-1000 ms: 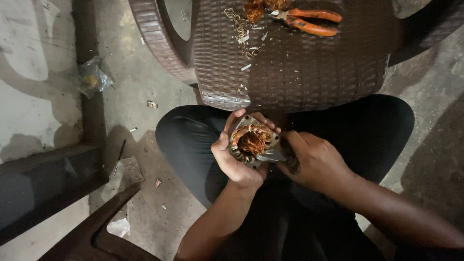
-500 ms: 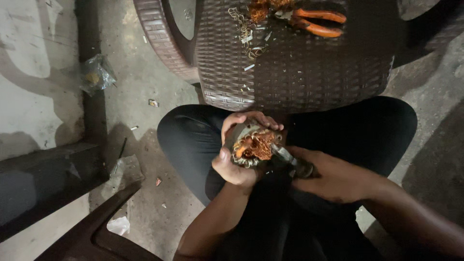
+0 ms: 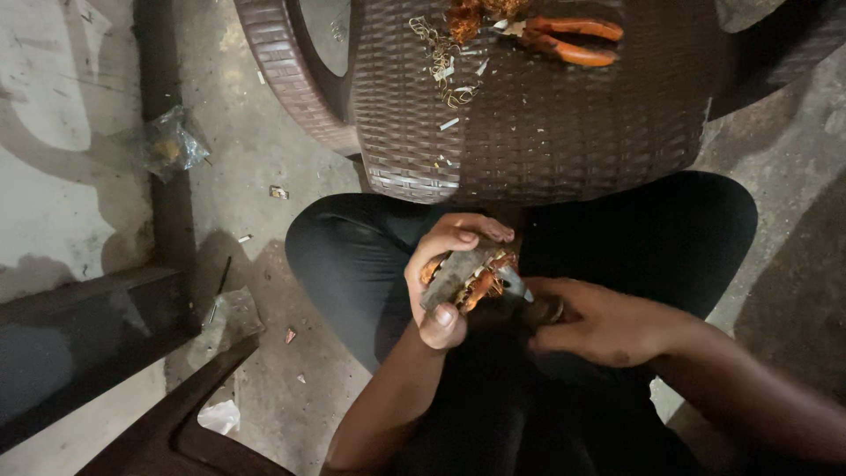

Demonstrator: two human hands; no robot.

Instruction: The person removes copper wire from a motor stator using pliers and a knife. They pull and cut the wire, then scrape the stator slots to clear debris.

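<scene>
your left hand [image 3: 445,282] is wrapped around a round grey metal motor part with copper-coloured windings [image 3: 471,278], fingers curled over its top edge and thumb pressed under it, so the grip is closed tight on the piece. it sits above your lap, between your knees in dark trousers [image 3: 352,256]. your right hand [image 3: 599,324] is closed around a dark tool handle [image 3: 548,310] whose metal tip [image 3: 515,286] meets the side of the motor part.

just in front of you stands a dark brown woven wicker stool [image 3: 546,132]. on its top lie orange-handled pliers [image 3: 568,40], a clump of pulled copper wire [image 3: 463,18] and small pale scraps [image 3: 445,75]. the floor is rough grey concrete [image 3: 247,115], dim and dusty, with a crumpled clear plastic bag [image 3: 172,145] near the wall at left and bits of litter around. a dark brown chair edge [image 3: 167,423] shows at lower left.
</scene>
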